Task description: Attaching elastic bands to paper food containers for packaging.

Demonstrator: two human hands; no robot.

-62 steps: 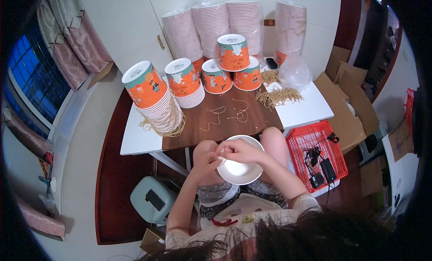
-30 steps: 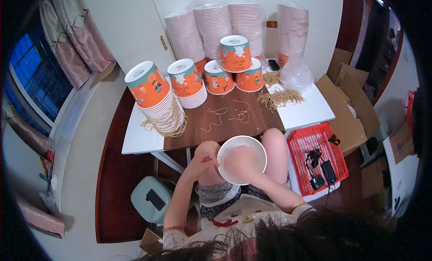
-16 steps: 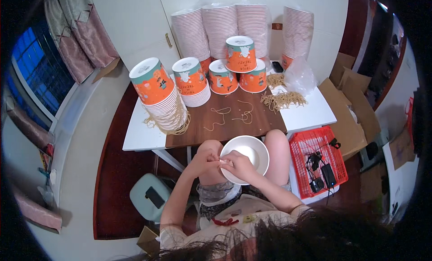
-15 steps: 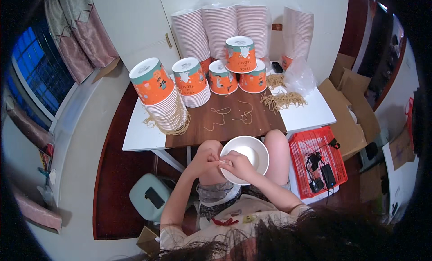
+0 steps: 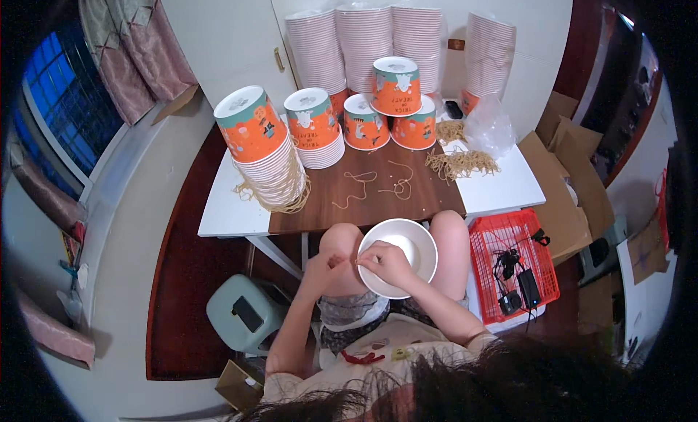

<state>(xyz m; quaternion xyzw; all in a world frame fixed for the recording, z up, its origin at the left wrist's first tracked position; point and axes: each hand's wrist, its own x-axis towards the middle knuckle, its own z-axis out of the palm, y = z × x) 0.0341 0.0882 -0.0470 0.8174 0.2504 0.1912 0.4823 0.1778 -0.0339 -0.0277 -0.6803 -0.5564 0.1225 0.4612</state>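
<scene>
A white-lined paper bucket (image 5: pixel 416 246) rests between my thighs with its mouth facing up. My left hand (image 5: pixel 327 271) is just outside the bucket's left rim, its fingers closed in a pinch. My right hand (image 5: pixel 387 265) reaches over the bucket's mouth, thumb and fingers pinched together at that same left rim. The fingertips of both hands are close together; whatever lies between them is too small to make out. On the brown table ahead lie two loose beige cords, one on the left (image 5: pixel 355 191) and one on the right (image 5: pixel 398 180).
A leaning stack of upturned orange buckets (image 5: pixel 251 131), draped with cords, stands at the table's left. Several more upturned buckets (image 5: pixel 396 93) line the back, before tall wrapped stacks (image 5: pixel 363 47). Bundled cords (image 5: pixel 463 164) lie right. A red basket (image 5: pixel 502 240) holds black adapters.
My left hand has drawn slightly left, away from my right hand, opening a small gap between them. The bucket stays on my lap. The whole view has shifted a little.
</scene>
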